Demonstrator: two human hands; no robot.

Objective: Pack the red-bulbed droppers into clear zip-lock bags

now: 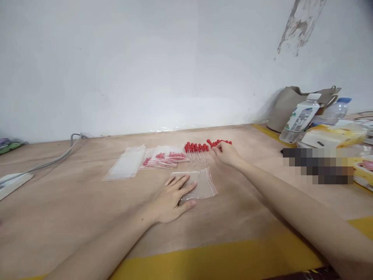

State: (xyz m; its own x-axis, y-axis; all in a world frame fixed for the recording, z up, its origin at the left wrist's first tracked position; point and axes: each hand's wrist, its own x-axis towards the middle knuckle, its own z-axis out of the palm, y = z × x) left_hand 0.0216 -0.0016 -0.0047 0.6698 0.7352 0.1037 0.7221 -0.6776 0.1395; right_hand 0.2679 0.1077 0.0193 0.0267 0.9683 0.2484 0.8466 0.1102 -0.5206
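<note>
My left hand [170, 200] lies flat with fingers spread, pressing on a clear zip-lock bag [204, 186] on the table. My right hand [226, 154] is closed in a pinch at the row of red-bulbed droppers [197, 147]. One dropper [210, 143] is at its fingertips, its bulb tilted up to the left; the fingers hide part of it. More red bulbs show behind that hand. To the left are zip-lock bags with red-bulbed droppers inside [176, 156], overlapping each other. Beside them lies a stack of flat clear bags [124, 165].
At the right stand a grey-beige pitcher [281, 111], a labelled plastic bottle [301, 116] and a blue-capped bottle [335, 111], near a yellow-and-white packet [335, 134]. A grey cable [55, 160] runs along the left. A white wall [145, 70] closes off the back.
</note>
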